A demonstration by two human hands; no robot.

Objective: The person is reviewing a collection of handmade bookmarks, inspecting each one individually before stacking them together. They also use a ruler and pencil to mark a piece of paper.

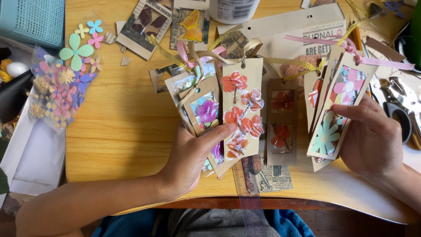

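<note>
A: What are the hands doing?

B: The left hand (193,151) is gripping a fanned bunch of brown card bookmarks (210,109), its thumb pressing across the front of the orange-flower bookmark (239,109). That one is standing upright in the fan, with a purple-flower bookmark (205,110) tilting to its left.

A: And the other one?

B: The right hand (372,140) is closing around a second stack (337,105), with the thumb lying over the top bookmark, the one showing pink and pale green paper flowers. Gold ribbon (302,66) and pink ribbon (386,63) are trailing from the tops of the tags.

A: Where are both bunches sitting?

B: Just above the near edge of the wooden tabletop (123,123), well apart from each other. Between them another bookmark with red flowers (282,118) is lying flat on the wood.

A: Anything else around?

B: A clear bag of paper flowers (59,87) is lying at the left, loose paper flowers (76,50) above it, a teal basket (33,19) in the corner, and scissors (399,112) beside the right hand.
</note>
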